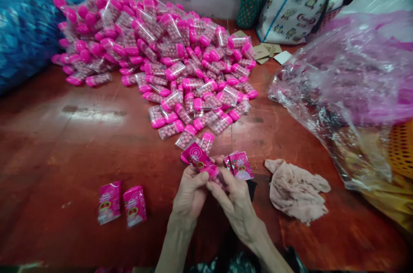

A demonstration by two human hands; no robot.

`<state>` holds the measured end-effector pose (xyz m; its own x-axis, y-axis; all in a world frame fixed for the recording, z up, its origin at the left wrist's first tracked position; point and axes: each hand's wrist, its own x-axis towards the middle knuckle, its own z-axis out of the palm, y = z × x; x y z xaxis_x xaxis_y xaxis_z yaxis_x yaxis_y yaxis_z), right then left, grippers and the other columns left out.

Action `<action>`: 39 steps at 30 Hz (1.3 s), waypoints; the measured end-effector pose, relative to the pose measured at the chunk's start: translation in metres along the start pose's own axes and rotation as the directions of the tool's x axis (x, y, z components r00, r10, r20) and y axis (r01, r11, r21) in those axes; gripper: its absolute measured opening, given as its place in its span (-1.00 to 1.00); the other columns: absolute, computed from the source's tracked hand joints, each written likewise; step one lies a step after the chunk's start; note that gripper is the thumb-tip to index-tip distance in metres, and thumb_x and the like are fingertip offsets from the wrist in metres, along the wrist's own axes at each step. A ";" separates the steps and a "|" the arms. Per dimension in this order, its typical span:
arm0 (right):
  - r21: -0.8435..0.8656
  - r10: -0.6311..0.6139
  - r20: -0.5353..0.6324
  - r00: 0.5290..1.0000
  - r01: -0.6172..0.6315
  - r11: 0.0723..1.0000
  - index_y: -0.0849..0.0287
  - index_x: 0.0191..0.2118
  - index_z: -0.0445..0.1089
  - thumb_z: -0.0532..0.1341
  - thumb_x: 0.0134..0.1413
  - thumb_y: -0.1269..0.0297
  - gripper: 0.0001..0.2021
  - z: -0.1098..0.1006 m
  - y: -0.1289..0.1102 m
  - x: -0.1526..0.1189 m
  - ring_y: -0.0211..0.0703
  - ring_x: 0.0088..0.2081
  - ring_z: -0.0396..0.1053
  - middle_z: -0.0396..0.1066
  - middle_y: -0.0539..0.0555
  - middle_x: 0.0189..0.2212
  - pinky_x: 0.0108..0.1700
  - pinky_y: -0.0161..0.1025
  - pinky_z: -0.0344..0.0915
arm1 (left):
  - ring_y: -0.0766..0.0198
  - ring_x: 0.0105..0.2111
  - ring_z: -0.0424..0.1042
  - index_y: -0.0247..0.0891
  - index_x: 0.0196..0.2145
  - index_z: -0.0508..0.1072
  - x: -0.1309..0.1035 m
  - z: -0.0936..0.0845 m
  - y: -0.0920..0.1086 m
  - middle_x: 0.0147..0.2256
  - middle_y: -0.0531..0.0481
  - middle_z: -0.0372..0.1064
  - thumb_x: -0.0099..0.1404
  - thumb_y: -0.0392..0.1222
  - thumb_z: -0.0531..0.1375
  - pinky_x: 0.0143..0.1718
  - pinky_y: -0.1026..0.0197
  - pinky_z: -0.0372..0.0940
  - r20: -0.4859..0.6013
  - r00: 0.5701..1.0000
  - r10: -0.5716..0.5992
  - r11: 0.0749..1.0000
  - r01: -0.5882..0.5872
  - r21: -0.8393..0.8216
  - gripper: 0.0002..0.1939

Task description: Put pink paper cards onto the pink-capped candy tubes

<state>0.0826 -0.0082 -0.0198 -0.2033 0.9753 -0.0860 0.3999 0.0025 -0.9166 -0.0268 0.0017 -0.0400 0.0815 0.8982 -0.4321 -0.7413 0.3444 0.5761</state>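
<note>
Near the table's front middle, my left hand (189, 193) pinches a flat pink printed wrapper sleeve (197, 155). My right hand (238, 199) grips a small clear candy container (220, 179) filled with pink balls, its bright pink cap against the sleeve's lower end. Both thumbs meet around the cap; whether it is inside the sleeve I cannot tell. Just right of my hands lies a small stack of flat printed sleeves (242, 165). To the left are two containers in printed sleeves, one wrapped container (109, 202) beside another wrapped container (134, 206).
A large pile of pink-capped containers (174, 51) spreads across the back of the red-brown table (64, 148). A crumpled beige cloth (297, 191) lies to the right. Clear plastic bags (342, 88), a white printed bag (287, 4) and a blue sack (29, 28) stand around.
</note>
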 end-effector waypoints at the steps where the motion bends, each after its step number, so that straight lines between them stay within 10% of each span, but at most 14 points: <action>1: 0.021 0.015 0.018 1.000 -0.015 1.000 0.14 -0.27 0.32 0.11 0.14 0.27 -0.90 -0.002 0.000 0.001 -0.31 -0.53 0.27 0.32 -0.08 -0.54 -0.49 -0.42 0.20 | -0.03 -0.13 0.40 -0.31 -0.32 0.54 0.000 0.000 0.002 -0.22 -0.18 0.49 -0.07 -0.22 0.33 -0.09 0.01 0.27 0.000 1.000 0.006 1.000 -0.006 0.014 -0.72; 19: 0.140 0.098 0.036 0.995 -0.102 0.985 0.16 -0.30 0.32 0.11 0.12 0.28 -0.91 0.001 0.002 0.002 -0.34 -0.55 0.20 0.24 -0.10 -0.57 -0.53 -0.43 0.14 | 0.13 -0.31 0.44 -0.36 -0.28 0.55 -0.001 0.009 0.018 -0.18 -0.19 0.46 0.04 -0.36 0.24 -0.29 0.20 0.29 0.064 0.998 -0.020 0.959 0.001 0.285 -0.77; 26: 0.154 0.149 0.007 0.989 -0.148 0.977 0.08 -0.09 0.27 0.15 0.10 0.27 -0.77 0.001 -0.005 -0.003 -0.26 -0.31 0.32 0.37 -0.02 -0.29 -0.30 -0.40 0.25 | 0.20 -0.37 0.46 -0.31 -0.34 0.54 0.003 0.015 0.019 -0.29 -0.13 0.50 0.04 -0.33 0.26 -0.31 0.21 0.33 -0.033 0.999 0.027 0.996 -0.024 0.083 -0.83; 39: 0.149 0.022 -0.103 0.994 -0.007 0.989 0.12 -0.11 0.25 -0.01 0.21 0.32 -0.82 0.015 -0.001 -0.004 -0.26 -0.43 0.37 0.37 -0.01 -0.43 -0.36 -0.38 0.31 | 0.19 -0.41 0.46 -0.36 -0.36 0.53 0.003 0.022 0.013 -0.34 -0.15 0.49 0.08 -0.26 0.25 -0.33 0.18 0.36 -0.030 0.996 -0.084 0.996 0.083 -0.031 -0.86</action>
<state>0.0699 -0.0153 -0.0239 -0.1013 0.9927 -0.0659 0.2640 -0.0370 -0.9638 -0.0214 0.0148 -0.0182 0.1238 0.8576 -0.4992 -0.7521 0.4093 0.5165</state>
